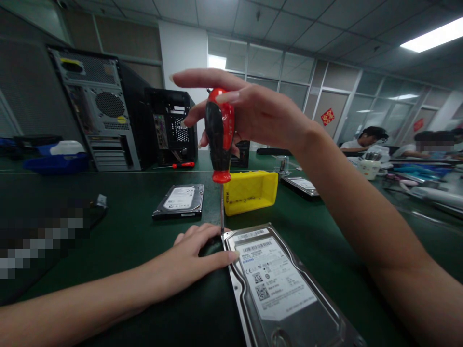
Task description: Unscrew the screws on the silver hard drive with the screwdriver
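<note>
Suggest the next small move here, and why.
Probably turn the screwdriver slightly with the right hand: it stands upright, tip at a corner of the hard drive, and the left hand rests its thumb on top.

**Screwdriver (218, 140) upright at corner of hard drive (284, 289)**

The bulbous red-and-black handle is uppermost, the slim metal shaft pointing straight down, tip at the far left corner. The silver drive lies flat, slightly angled, white Samsung label up, near end out of view.
</note>
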`<state>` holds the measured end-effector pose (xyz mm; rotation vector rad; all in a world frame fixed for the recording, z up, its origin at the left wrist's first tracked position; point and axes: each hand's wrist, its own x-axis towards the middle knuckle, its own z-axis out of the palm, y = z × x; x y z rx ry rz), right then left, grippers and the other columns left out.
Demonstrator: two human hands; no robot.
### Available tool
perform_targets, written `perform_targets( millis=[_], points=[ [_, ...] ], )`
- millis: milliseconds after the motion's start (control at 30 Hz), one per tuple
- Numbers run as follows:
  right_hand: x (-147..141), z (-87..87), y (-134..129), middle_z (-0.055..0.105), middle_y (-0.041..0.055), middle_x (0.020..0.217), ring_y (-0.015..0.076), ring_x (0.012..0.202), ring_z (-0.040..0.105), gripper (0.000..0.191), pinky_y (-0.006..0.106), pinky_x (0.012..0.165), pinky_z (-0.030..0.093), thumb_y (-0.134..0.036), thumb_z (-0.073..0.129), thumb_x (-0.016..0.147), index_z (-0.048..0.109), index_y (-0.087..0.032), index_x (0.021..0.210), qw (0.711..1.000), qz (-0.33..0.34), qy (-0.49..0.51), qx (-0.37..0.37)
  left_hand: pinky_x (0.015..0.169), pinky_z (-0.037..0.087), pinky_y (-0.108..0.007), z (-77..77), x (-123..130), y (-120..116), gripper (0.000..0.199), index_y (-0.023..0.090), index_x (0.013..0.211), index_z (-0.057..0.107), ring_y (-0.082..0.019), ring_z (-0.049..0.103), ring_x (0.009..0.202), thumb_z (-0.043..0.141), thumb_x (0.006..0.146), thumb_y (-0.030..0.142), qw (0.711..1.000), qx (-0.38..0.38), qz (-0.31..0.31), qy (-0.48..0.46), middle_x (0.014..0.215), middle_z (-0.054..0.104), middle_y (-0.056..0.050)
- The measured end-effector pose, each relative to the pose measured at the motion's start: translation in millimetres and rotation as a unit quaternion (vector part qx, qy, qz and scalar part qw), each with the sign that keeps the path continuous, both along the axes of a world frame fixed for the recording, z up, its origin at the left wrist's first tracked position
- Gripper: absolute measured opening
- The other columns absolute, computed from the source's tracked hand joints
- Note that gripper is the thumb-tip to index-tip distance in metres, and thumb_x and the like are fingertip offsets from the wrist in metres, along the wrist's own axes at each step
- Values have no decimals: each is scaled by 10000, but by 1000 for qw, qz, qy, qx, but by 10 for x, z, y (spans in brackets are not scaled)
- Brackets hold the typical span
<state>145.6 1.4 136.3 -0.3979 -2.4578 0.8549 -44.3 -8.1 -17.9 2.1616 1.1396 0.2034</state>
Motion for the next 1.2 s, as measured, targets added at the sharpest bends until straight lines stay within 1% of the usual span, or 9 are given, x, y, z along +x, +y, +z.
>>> perform_targets(
  millis=[100,200,267,367,433,533,733,1000,1200],
  points=[
    [15,23,-9,554,-30,1121,79,1012,568,425,119,722,509,-226,170,950,228,-226,1370,1000,-5,-31,2,1112,200,-532,-3,4,8,790,306,1341,468,-371,264,1359,485,709,779,1000,1,1,0,1441,407,-69],
    [-2,-4,8,576,-3,1057,93,986,581,466,134,681,522,-318,299,943,211,-189,1382,998,-1,-9,56,1112,194,-538,3,7,8,806,289,1343,473,-382,260,1359,484,706,783,1000,1,5,0,1444,406,-77],
    [-31,-30,10,588,-9,1016,94,966,585,457,150,710,535,-313,374,919,289,-167,1343,995,-1,21,94,1114,188,-535,9,8,5,799,290,1339,479,-377,263,1360,482,708,782,1000,3,5,-1,1445,408,-75],
    [-73,-47,-15,537,-25,1158,77,979,571,314,138,765,535,-265,411,892,455,-180,1191,991,-11,44,128,1115,186,-531,12,5,3,804,301,1342,472,-368,225,1381,487,701,786,1000,-6,10,5,1471,375,-75],
    [-89,-45,-35,501,-21,1210,73,976,563,238,123,751,529,-280,417,884,507,-193,1086,988,-48,38,142,1119,163,-535,8,1,2,822,299,1353,460,-369,182,1395,487,695,791,1000,-9,12,11,1491,343,-80],
    [-89,-45,-38,545,-1,1057,75,899,568,198,118,687,511,-331,439,878,513,-201,1008,981,-107,36,155,1126,152,-526,2,-2,0,821,299,1355,458,-366,194,1392,481,698,792,1000,-4,7,6,1486,356,-67],
    [-91,-61,25,529,-11,790,24,691,499,177,90,550,413,-339,472,876,512,-167,880,970,-139,54,192,1119,167,-540,-15,-3,17,823,300,1359,454,-381,204,1383,477,700,794,1000,-7,5,5,1487,348,-62],
    [-86,-57,50,506,-38,734,-11,661,492,237,58,542,382,-337,414,900,539,-159,805,972,-139,62,179,1116,202,-525,50,-1,-30,829,282,1353,465,-374,243,1368,484,698,789,1000,-7,9,4,1471,375,-63],
    [-66,-35,45,546,-34,755,21,773,553,289,93,575,411,-347,331,903,509,-123,866,971,-163,48,166,1110,219,-532,48,8,-33,815,281,1342,478,-380,274,1352,486,701,784,1000,-4,10,1,1450,405,-63]
  ],
)
